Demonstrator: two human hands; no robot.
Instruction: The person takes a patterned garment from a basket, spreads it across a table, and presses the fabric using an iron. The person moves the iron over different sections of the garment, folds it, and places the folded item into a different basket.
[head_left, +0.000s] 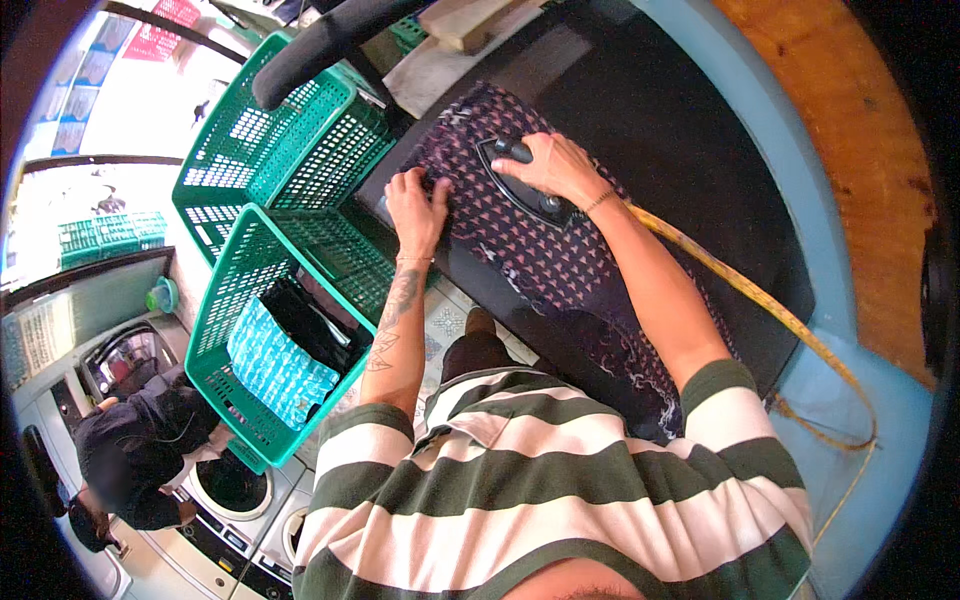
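A dark garment with a small pink pattern (555, 262) lies spread over the black padded ironing board (675, 150). On its upper part rests a clothes iron (517, 187), and my right hand (551, 169) is closed around the iron's handle. A yellow patterned cord (720, 262) runs from the iron past my right forearm. My left hand (416, 206) touches the garment's left edge near the board's end, fingers bent. Whether it pinches the fabric is hidden. Loose white threads show along the garment's lower edge.
Green plastic baskets (214, 330) stand at the left; the nearer one holds a folded turquoise patterned cloth (277, 364) and dark cloth (307, 315). A dark padded bar (315, 64) crosses above. Another person (142, 450) stands by the washing machines (232, 487). A blue surface (832, 247) borders the board.
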